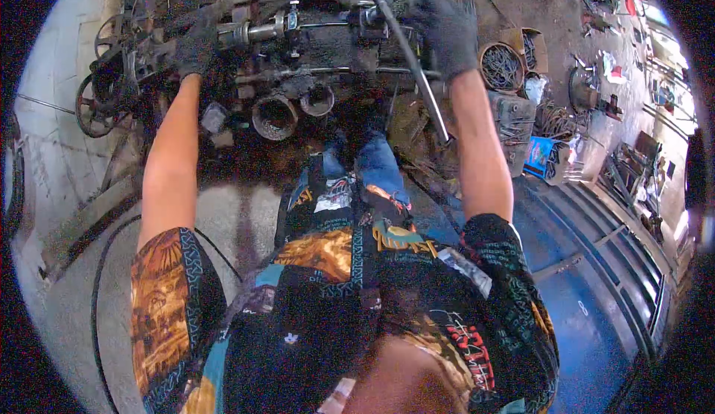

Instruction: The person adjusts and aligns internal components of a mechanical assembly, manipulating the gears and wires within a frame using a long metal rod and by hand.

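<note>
Oil-stained concrete [67, 317] runs under the person's feet and meets a blue-painted stretch of floor [588, 324] on the right, with scrap and tools strewn along the far wall. Largest of what lies ahead is a black, greasy machine assembly [320, 41] sitting on the ground just beyond the knees (jeans show below it), its two open round housings [274, 116] facing the camera. A long bent steel rod [406, 49] crosses the assembly's right part slantwise, from the top edge down toward the right forearm. At the left end stands a spoked wheel [93, 105].

The left hand [195, 45], in a dark glove, is at the assembly's left end with its fingers curled tight around a bar there. The right hand [447, 30], also gloved, rests on the right end just beside the rod, fingers hooked over the top and slightly apart; which part they close on is too dark to tell.

Near the right hand sits a carton of coiled wire [500, 65], farther right a blue tub [538, 155]. A thin black cable [100, 280] loops over the concrete.
</note>
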Available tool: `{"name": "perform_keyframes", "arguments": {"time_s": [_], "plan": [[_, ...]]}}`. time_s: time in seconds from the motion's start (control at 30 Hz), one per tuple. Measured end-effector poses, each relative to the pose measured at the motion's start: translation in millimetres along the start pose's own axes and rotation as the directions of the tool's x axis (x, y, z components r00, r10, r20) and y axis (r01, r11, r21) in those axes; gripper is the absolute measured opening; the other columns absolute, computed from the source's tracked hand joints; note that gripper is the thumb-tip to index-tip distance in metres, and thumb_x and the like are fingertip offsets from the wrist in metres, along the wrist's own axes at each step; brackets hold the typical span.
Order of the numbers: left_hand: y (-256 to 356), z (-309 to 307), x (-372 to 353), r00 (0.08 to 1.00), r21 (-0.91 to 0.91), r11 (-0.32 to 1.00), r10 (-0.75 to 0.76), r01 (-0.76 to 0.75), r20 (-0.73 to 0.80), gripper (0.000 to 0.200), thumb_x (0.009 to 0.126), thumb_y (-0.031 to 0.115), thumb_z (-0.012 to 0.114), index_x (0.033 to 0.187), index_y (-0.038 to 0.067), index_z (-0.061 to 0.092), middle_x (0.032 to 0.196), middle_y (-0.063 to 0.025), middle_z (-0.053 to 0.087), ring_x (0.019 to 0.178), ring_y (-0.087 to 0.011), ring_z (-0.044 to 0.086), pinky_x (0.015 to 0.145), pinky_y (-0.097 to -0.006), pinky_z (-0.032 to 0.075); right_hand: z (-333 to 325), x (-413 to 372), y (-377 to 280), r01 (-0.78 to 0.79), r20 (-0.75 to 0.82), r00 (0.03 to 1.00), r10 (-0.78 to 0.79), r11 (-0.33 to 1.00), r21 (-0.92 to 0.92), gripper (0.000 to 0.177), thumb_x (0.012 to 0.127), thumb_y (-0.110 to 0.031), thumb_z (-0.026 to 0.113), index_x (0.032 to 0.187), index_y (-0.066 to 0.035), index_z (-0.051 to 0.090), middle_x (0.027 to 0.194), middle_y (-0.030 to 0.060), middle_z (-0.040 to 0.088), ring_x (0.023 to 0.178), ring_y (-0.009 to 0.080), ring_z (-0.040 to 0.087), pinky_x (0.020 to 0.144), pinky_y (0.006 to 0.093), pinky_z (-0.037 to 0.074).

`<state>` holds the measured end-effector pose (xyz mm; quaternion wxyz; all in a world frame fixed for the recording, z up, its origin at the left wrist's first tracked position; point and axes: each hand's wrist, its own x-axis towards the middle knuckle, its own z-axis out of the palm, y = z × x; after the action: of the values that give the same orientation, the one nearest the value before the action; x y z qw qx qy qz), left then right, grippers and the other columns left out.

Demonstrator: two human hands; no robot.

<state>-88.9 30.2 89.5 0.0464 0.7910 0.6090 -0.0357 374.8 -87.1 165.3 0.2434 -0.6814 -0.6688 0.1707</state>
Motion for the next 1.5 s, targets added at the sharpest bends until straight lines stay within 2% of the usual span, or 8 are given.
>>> {"name": "perform_keyframes", "arguments": {"time_s": [0.1, 0.13, 0.3, 0.57, 0.7, 0.73, 0.9, 1.5], "plan": [[6, 19, -3, 0.995, 0.006, 1.000, -0.018, 0.019, -0.100, 0.037, 0.095, 0.031, 0.037, 0.120, 0.011, 0.055, 0.113, -0.0199, 0.061, 0.095, -0.0401, 0.060, 0.082, -0.0489, 0.048, 22, -59, 96, -0.551, 0.626, 0.718, 0.306, -0.299, 0.779, 0.025, 0.096, -0.019, 0.048, 0.110, -0.002, 0.059, 0.099, 0.0155, 0.064, 0.093, 0.0223, 0.063, 0.076, 0.0312, 0.053], [8, 22, -6, 0.996, 0.015, 1.000, -0.023, 0.025, -0.088, 0.037, 0.095, 0.031, 0.037, 0.120, 0.011, 0.055, 0.113, -0.0199, 0.061, 0.095, -0.0401, 0.060, 0.082, -0.0489, 0.048, 43, -71, 105, -0.558, 0.637, 0.710, 0.300, -0.311, 0.769, 0.025, 0.096, -0.019, 0.048, 0.110, -0.002, 0.059, 0.099, 0.0155, 0.064, 0.093, 0.0223, 0.063, 0.076, 0.0312, 0.053], [37, -19, -4, 0.997, 0.206, 0.978, 0.016, -0.030, 0.071, 0.035, 0.093, 0.020, 0.041, 0.124, 0.012, 0.054, 0.118, -0.0194, 0.059, 0.102, -0.0375, 0.059, 0.087, -0.0455, 0.047, 187, -89, 140, -0.328, 0.180, 0.930, 0.321, 0.500, 0.802, 0.032, 0.093, -0.024, 0.054, 0.115, -0.002, 0.060, 0.101, 0.0144, 0.066, 0.092, 0.0211, 0.062, 0.081, 0.0313, 0.052], [-6, 30, 4, 0.956, 0.218, 0.954, 0.244, -0.207, -0.161, 0.040, 0.091, 0.016, 0.043, 0.129, 0.009, 0.050, 0.118, -0.0174, 0.059, 0.106, -0.0344, 0.058, 0.091, -0.0438, 0.046, 164, -18, 76, -0.688, 0.452, 0.668, 0.591, 0.259, 0.678, 0.030, 0.093, -0.024, 0.056, 0.110, 0.000, 0.062, 0.104, 0.0102, 0.066, 0.093, 0.0173, 0.061, 0.086, 0.0315, 0.049], [-11, 25, 2, 0.962, 0.227, 0.947, 0.255, -0.228, -0.100, 0.040, 0.093, 0.019, 0.041, 0.131, 0.009, 0.049, 0.122, -0.0166, 0.057, 0.107, -0.0344, 0.057, 0.091, -0.0434, 0.046, 107, -20, 29, -0.342, -0.044, 0.939, 0.340, 0.926, -0.158, 0.022, 0.089, -0.027, 0.058, 0.103, -0.010, 0.062, 0.087, 0.0156, 0.068, 0.083, 0.0278, 0.066, 0.073, 0.0414, 0.052], [-10, 23, 3, 0.960, 0.222, 0.947, 0.261, -0.234, -0.104, 0.040, 0.093, 0.019, 0.041, 0.131, 0.009, 0.049, 0.122, -0.0166, 0.057, 0.107, -0.0344, 0.057, 0.091, -0.0434, 0.046, 190, -27, 139, -0.373, -0.028, 0.856, 0.516, 0.656, 0.656, 0.031, 0.081, -0.033, 0.066, 0.106, -0.015, 0.061, 0.085, 0.0171, 0.068, 0.084, 0.0362, 0.066, 0.071, 0.0456, 0.051], [-24, 33, 4, 0.958, 0.162, 0.966, 0.229, -0.202, -0.171, 0.041, 0.093, 0.020, 0.042, 0.132, 0.009, 0.048, 0.120, -0.0167, 0.058, 0.104, -0.0358, 0.058, 0.088, -0.0450, 0.047, 117, -43, 110, -0.530, -0.156, 0.848, 0.507, 0.820, -0.216, 0.034, 0.079, -0.032, 0.071, 0.105, -0.011, 0.062, 0.101, 0.0154, 0.067, 0.093, 0.0345, 0.064, 0.077, 0.0428, 0.050], [-32, 21, 40, 0.995, 0.020, 0.996, 0.089, -0.090, 0.042, 0.038, 0.092, 0.021, 0.045, 0.127, 0.007, 0.052, 0.123, -0.0201, 0.056, 0.105, -0.0381, 0.057, 0.087, -0.0469, 0.046, -14, -133, 234, -0.522, -0.439, 0.829, 0.347, 0.762, -0.383, 0.017, 0.083, -0.022, 0.064, 0.088, -0.005, 0.062, 0.080, 0.0088, 0.066, 0.080, 0.0207, 0.064, 0.070, 0.0345, 0.051]]}}
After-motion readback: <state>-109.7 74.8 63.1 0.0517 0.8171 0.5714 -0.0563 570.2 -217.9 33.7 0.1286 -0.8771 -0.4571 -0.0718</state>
